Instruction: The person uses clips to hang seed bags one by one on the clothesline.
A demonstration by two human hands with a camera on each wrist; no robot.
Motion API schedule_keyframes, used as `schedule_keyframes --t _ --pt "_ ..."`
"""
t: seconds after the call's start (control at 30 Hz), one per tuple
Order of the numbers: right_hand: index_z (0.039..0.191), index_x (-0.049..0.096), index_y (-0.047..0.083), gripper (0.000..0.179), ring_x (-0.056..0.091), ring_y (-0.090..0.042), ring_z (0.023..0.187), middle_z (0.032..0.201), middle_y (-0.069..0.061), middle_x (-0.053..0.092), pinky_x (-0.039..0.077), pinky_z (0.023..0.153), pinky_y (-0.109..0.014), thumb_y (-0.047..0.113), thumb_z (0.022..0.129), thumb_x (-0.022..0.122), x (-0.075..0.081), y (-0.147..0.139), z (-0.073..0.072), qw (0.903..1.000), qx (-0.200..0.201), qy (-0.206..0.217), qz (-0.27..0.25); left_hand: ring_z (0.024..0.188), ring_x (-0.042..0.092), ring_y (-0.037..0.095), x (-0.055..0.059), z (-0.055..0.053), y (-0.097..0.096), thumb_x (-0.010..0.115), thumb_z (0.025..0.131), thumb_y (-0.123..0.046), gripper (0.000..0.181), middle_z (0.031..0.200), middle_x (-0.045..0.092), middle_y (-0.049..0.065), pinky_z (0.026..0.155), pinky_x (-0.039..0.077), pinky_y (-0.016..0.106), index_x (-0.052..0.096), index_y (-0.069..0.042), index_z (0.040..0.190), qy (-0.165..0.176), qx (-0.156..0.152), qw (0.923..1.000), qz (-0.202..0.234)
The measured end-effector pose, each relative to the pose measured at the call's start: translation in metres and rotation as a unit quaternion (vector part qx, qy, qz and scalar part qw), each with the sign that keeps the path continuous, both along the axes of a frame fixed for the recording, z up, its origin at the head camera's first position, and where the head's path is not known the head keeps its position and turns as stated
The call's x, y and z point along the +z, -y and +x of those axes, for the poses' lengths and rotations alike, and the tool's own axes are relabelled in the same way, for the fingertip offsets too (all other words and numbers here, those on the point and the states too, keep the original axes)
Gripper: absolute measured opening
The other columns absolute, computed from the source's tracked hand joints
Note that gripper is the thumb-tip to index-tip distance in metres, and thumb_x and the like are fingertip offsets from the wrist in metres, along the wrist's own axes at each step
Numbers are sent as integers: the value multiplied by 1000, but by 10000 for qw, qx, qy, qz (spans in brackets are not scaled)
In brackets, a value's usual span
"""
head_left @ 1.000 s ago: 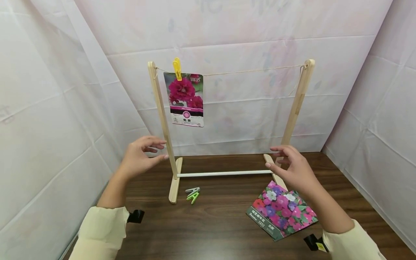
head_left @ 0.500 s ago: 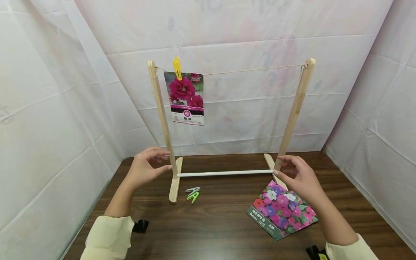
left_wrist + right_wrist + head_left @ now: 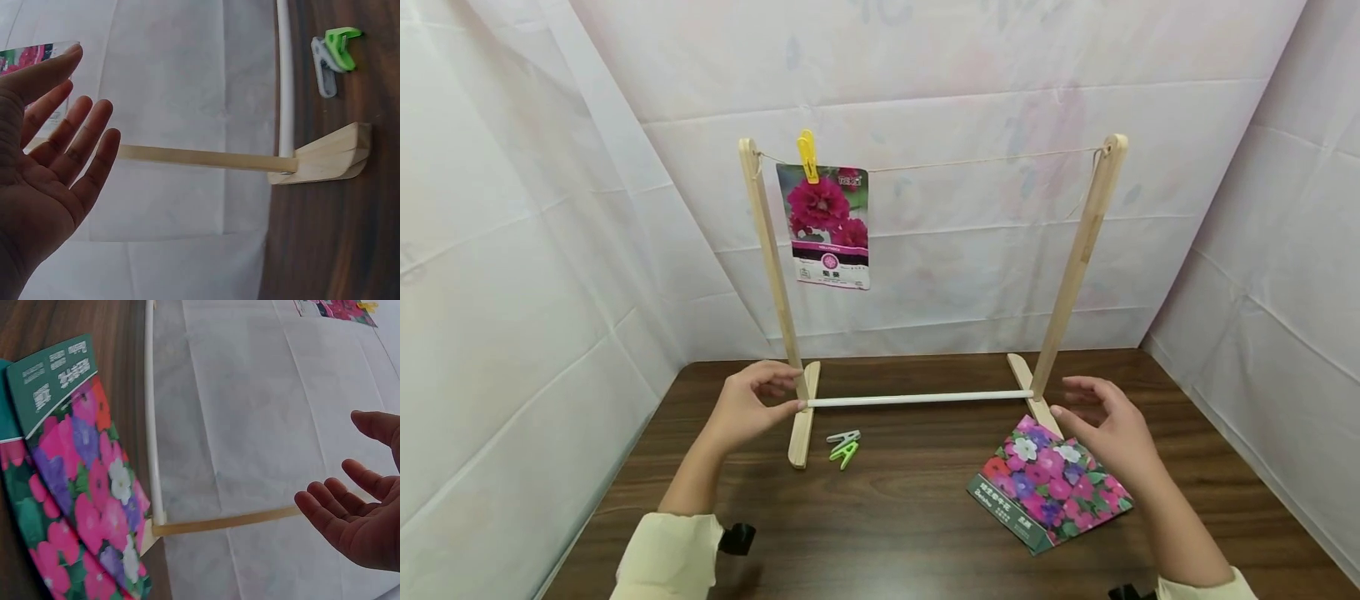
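My left hand (image 3: 756, 406) hovers in front of the left post of the wooden stand (image 3: 772, 250), fingers loosely bent and holding nothing; the left wrist view shows its palm bare. My right hand (image 3: 1112, 429), also loose and holding nothing, is over the right edge of a flower seed packet (image 3: 1022, 492) lying on the table. In the right wrist view, a similar printed panel (image 3: 47, 550) shows beside that packet (image 3: 100, 487). A hollyhock seed packet (image 3: 829, 225) hangs from the string (image 3: 985, 161), held by a yellow clothespin (image 3: 808, 157).
A green clothespin (image 3: 844, 454) and a grey clothespin (image 3: 843, 437) lie together by the stand's left foot (image 3: 800, 437). A white rod (image 3: 917, 399) joins the feet low down. White cloth (image 3: 970, 275) closes off the back and sides of the brown table (image 3: 880, 533).
Both hands have come down toward the table; the left drifted slightly rightward, the right moved outward from the right post. Packets and clothespins on the table stay put.
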State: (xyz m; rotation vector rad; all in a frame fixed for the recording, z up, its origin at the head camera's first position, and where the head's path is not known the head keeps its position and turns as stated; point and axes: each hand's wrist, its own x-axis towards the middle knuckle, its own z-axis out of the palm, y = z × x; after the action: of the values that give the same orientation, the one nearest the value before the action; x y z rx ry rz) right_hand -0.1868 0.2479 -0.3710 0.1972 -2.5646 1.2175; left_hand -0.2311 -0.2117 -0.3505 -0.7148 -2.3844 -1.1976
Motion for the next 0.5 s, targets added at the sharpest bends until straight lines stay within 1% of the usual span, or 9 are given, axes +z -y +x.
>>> schedule_keyframes --t 0.03,0.1,0.23,0.3,0.43,0.47,0.5 --pt "132 51 0 50 57 -40 112 125 -20 53 46 78 -10 29 94 67 -1 -1 1 10000 -22 47 -57 85 65 38 -6 -3 1 81 72 11 35 97 67 19 74 55 51 69 8 104 52 -27 10000 38" --pt "133 51 0 51 56 -40 113 126 -21 53 44 76 -7 29 94 67 -4 -4 3 9998 -72 111 -152 87 66 37 -19 -10 5 81 72 8 36 98 67 17 75 55 49 69 6 106 141 -66 9998 111" --pt "133 50 -1 52 56 -39 112 125 -24 55 42 77 -7 31 94 67 -11 -7 5 9990 -241 250 -264 87 67 30 -42 -21 10 83 73 3 37 98 68 12 74 57 43 70 1 107 223 -113 9994 242" --pt "134 50 1 53 56 -39 111 124 -24 56 44 75 -9 33 94 66 -14 -9 5 9982 -352 389 -302 86 67 25 -50 -23 10 84 74 0 36 97 69 12 74 57 39 71 -1 107 351 -159 9988 294" --pt "135 50 1 55 57 -39 111 124 -25 57 48 73 -16 36 94 66 -23 -12 6 9953 -499 709 -441 85 67 21 -62 -23 8 85 75 -6 35 98 69 14 75 57 39 71 -4 107 740 -163 9965 347" --pt "135 49 1 56 57 -37 111 125 -25 56 48 72 -16 36 94 66 -26 -13 6 9946 -531 763 -470 85 67 22 -65 -23 7 85 75 -8 35 98 70 13 75 56 39 71 -5 107 845 -142 9957 341" --pt "134 49 0 56 58 -31 109 125 -25 56 49 73 -16 35 94 66 -28 -14 6 9940 -562 794 -494 85 67 23 -68 -23 6 85 75 -8 34 97 70 11 75 56 40 71 -6 107 921 -134 9951 348"
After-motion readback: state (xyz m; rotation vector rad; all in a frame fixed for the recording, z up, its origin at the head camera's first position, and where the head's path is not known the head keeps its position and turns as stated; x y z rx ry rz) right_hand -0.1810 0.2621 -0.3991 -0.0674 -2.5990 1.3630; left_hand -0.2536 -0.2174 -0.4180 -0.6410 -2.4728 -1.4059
